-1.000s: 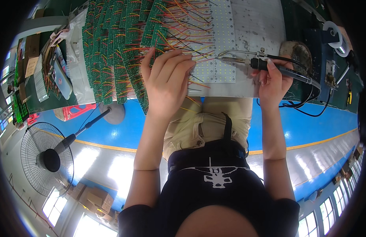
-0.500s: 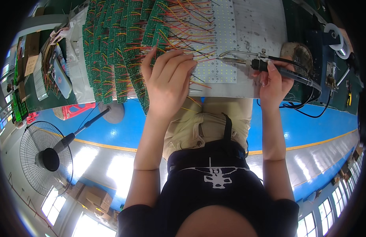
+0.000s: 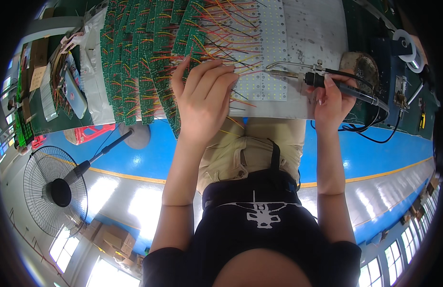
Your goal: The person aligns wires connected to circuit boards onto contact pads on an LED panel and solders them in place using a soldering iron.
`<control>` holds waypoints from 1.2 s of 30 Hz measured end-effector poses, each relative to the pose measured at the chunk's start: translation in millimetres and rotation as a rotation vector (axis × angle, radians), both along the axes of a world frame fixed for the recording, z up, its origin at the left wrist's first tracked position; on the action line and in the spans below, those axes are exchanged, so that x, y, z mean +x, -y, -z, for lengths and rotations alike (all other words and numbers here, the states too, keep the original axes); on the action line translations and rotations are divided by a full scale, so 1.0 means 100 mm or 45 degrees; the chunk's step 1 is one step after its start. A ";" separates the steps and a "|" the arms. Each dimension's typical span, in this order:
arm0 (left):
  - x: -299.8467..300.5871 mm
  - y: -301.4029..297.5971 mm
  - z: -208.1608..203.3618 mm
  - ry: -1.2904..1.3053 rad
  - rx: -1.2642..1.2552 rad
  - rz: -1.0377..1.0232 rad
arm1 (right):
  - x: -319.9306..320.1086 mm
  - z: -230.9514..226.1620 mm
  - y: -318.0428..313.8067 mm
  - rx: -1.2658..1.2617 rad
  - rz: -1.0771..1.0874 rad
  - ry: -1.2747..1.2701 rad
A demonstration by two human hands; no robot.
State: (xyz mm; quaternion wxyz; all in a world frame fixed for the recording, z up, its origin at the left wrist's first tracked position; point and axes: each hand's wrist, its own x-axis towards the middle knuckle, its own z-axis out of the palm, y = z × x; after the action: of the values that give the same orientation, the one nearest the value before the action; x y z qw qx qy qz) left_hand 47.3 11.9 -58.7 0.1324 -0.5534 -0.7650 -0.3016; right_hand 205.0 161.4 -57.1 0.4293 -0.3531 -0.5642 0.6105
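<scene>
My left hand (image 3: 202, 103) rests over the wired boards, its fingers bent together at a thin red wire (image 3: 250, 73). The exact pinch is hidden behind the fingers. My right hand (image 3: 332, 105) is closed round the black handle of a soldering iron (image 3: 348, 88), which has a curved metal solder-feed tube (image 3: 293, 63) above its barrel. The iron's tip points left, close to the wire's end, over a white circuit board (image 3: 274, 91) dotted with small yellowish squares. Whether the tip touches the board, I cannot tell. Red, yellow and black wires fan across the white boards.
Overlapping green circuit boards (image 3: 130, 62) with wires cover the bench's left side. A phone (image 3: 75, 98) lies farther left. At the right stand a solder spool (image 3: 407, 50) and a round, worn block (image 3: 359, 67); black cables loop beside the iron. A fan (image 3: 59, 192) stands on the floor.
</scene>
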 end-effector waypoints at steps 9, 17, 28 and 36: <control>0.00 -0.01 0.00 -0.005 0.008 0.004 | 0.04 0.02 -0.03 -0.105 0.032 -0.043; -0.02 0.02 -0.05 -0.018 -0.019 0.006 | 0.02 0.02 -0.02 -0.115 0.026 -0.086; -0.34 0.42 -0.44 0.042 -0.144 -0.170 | 0.00 -0.05 -0.01 -0.118 0.076 -0.110; -0.30 0.40 -0.41 0.067 -0.275 -0.107 | 0.02 0.00 -0.03 -0.117 0.071 -0.047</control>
State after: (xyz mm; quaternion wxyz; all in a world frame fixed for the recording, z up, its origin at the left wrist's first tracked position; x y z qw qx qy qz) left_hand 17.2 -27.7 -17.5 0.0644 -0.5236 -0.8189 -0.2262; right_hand 207.2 164.0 -56.9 0.4396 -0.3768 -0.5175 0.6301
